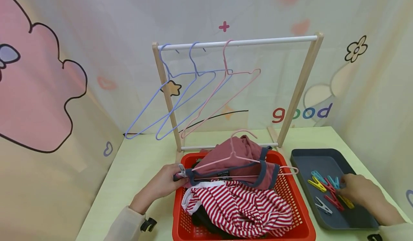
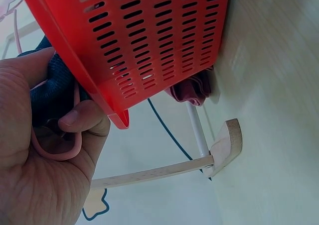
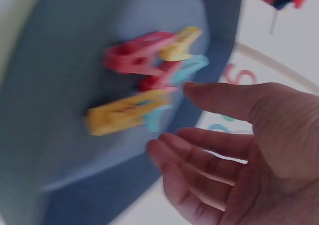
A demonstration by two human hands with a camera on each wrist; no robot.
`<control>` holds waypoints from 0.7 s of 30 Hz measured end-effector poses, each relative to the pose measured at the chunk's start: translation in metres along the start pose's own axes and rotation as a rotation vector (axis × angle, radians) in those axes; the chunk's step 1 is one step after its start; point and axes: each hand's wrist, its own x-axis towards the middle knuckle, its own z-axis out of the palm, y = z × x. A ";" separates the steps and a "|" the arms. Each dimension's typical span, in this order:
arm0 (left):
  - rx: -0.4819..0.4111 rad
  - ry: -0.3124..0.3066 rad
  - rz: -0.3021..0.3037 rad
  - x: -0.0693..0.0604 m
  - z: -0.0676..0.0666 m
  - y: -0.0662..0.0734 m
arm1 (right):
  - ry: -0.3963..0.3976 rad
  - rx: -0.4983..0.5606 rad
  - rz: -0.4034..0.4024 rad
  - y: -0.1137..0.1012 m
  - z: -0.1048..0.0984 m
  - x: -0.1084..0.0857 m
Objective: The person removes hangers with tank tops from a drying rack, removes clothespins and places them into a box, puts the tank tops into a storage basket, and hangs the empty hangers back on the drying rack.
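My left hand (image 1: 166, 182) grips the left end of a pink clothes hanger (image 1: 233, 156), which carries a dusty-pink garment (image 1: 238, 148) with dark blue trim. A pale clothespin (image 1: 182, 170) sits on the garment's strap beside those fingers. In the left wrist view, the thumb and fingers curl round the hanger's looped end (image 2: 60, 155) and dark fabric. Over the grey tray (image 1: 303, 158), my right hand (image 1: 359, 189) hovers near several coloured clothespins (image 1: 329, 186). The right wrist view shows its thumb and fingers spread apart, holding nothing, close to a yellow clothespin (image 3: 127, 113).
A red basket (image 1: 306, 230) holds a red-and-white striped garment (image 1: 238, 208) and dark cloth. Behind it stands a wooden rack with a white rail (image 1: 271, 41), where two blue hangers (image 1: 195, 72) and another pink hanger (image 1: 226, 74) hang. The tray stands right of the basket.
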 end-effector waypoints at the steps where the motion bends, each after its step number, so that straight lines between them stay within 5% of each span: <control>1: 0.002 0.000 -0.002 0.000 0.000 0.000 | 0.025 0.000 -0.006 -0.003 -0.005 -0.001; 13: -0.011 0.009 0.011 0.000 -0.002 -0.002 | 0.446 0.082 -0.234 -0.109 -0.081 -0.036; 21: -0.031 -0.006 0.003 0.001 0.000 -0.002 | 0.753 0.086 -0.472 -0.167 -0.107 -0.060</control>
